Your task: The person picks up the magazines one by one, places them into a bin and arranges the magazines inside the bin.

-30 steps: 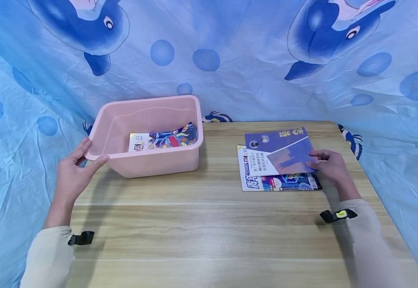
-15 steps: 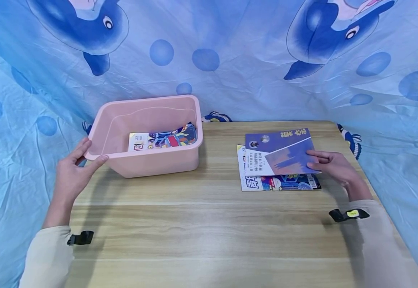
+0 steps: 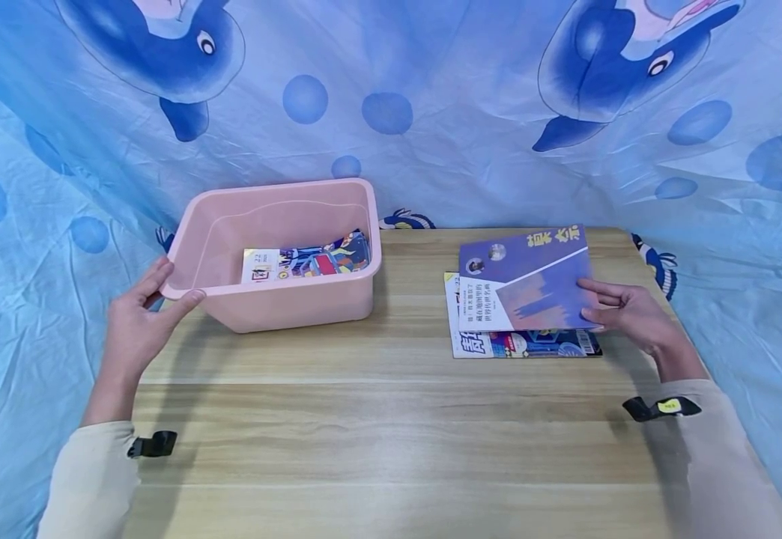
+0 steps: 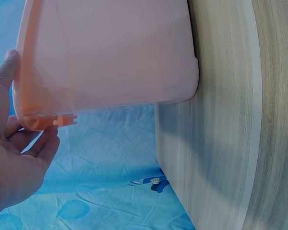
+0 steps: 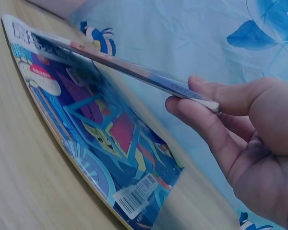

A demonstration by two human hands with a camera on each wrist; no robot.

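Bin held left, magazine lifting right.
Your left hand clamps the bin at its near-left rim. Your right hand pinches the top magazine by its right edge, tilted off the lower one: light, floppy, probably slick, so grip deeper.

Bare wooden table fills the lower half of the head view, open to any hand. At centre left the pink plastic bin blocks passage; centre right, the lifted purple magazine (tilted over another magazine) stands in the way.
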